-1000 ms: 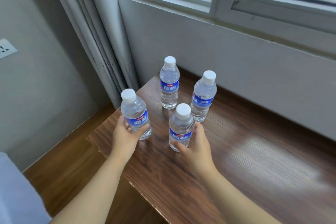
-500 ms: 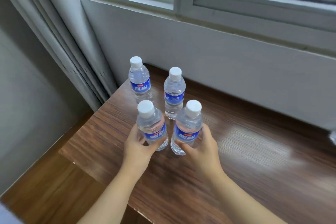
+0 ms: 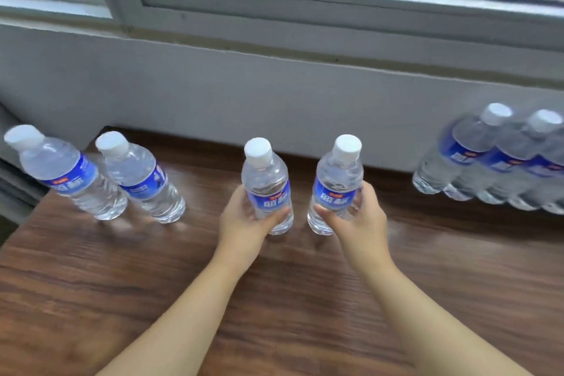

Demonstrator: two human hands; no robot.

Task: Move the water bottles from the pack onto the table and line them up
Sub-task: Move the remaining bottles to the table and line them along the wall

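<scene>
Grey wall and a pale window frame (image 3: 293,6) run along the far side of the dark wood-grain bench (image 3: 91,299), where the bottles stand close to the wall. A second ago four clear plastic water bottles with white caps and blue labels stood in a tight cluster near the bench's left corner; now two of them have been carried to the right and the group has opened into a rough row. The left hand (image 3: 244,220) wraps its grip around the left held bottle (image 3: 266,183), thumb across the front below the label, and the right hand (image 3: 358,217) likewise clasps the right held bottle (image 3: 337,180); both bottles are upright, side by side with a gap between them, their bases at or just above the wood. Off to the left stand the far-left bottle (image 3: 65,175) and its neighbour bottle (image 3: 140,180), near each other and ungripped. At the right edge of view sits the remaining wrapped pack of bottles (image 3: 500,168), blurred, so more seem left to move. Judging by this, the lining-up is under way, not finished. Bare wood lies between the held pair and the pack, and in front toward the person; the bench's left corner is close to the far-left bottle.
</scene>
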